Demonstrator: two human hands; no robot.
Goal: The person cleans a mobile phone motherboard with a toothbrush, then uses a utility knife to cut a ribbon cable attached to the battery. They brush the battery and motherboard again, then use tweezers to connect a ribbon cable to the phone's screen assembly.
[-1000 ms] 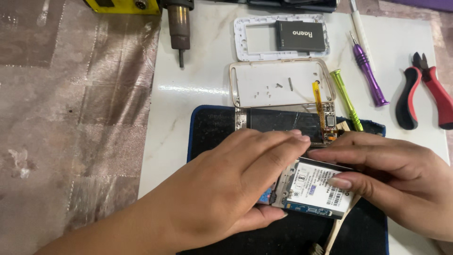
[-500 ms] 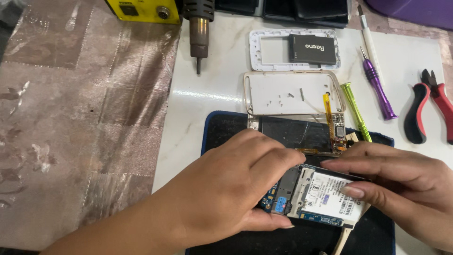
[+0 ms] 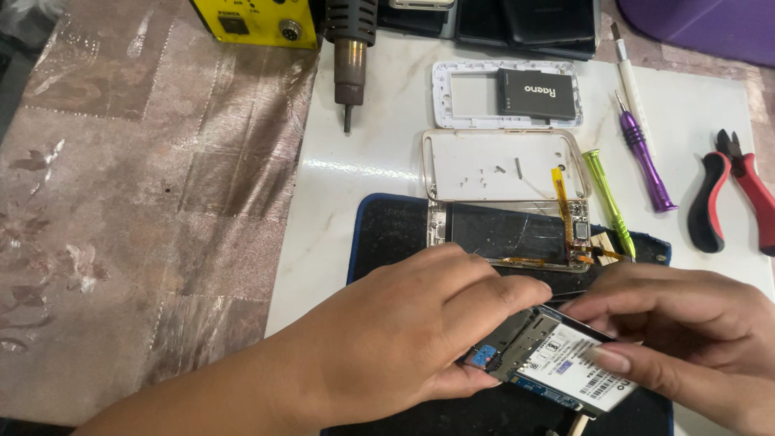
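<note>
An opened phone body [image 3: 557,363], its circuit board and a white labelled battery showing, sits low and right of centre over a dark work mat [image 3: 387,234] with a blue edge. Both hands grip it. The left hand [image 3: 395,339] closes around its left end, fingers curled over the top edge and thumb pressed beneath near a small blue part. The right hand [image 3: 678,339] pinches its right end, with fingertips lying on the battery label and along the upper edge.

Just beyond the hands, on the same mat, lies a cracked dark screen panel [image 3: 504,234] with an orange flex ribbon [image 3: 563,202] rising from its right side. Touching its far edge is a pale back cover [image 3: 500,165] holding a few tiny screws. Farther still, a white phone frame [image 3: 468,97] carries a black battery [image 3: 537,93] across its right half.

To the right on the white surface [image 3: 339,194] lie a green screwdriver [image 3: 607,198], a purple screwdriver [image 3: 642,157], a slim white tool [image 3: 630,77] and red-and-black pliers [image 3: 731,190], near one another but apart. At the top, a hot-air gun nozzle [image 3: 349,69] points down beside a yellow station box [image 3: 258,20]. A brownish patterned cloth [image 3: 145,202] covers the left.
</note>
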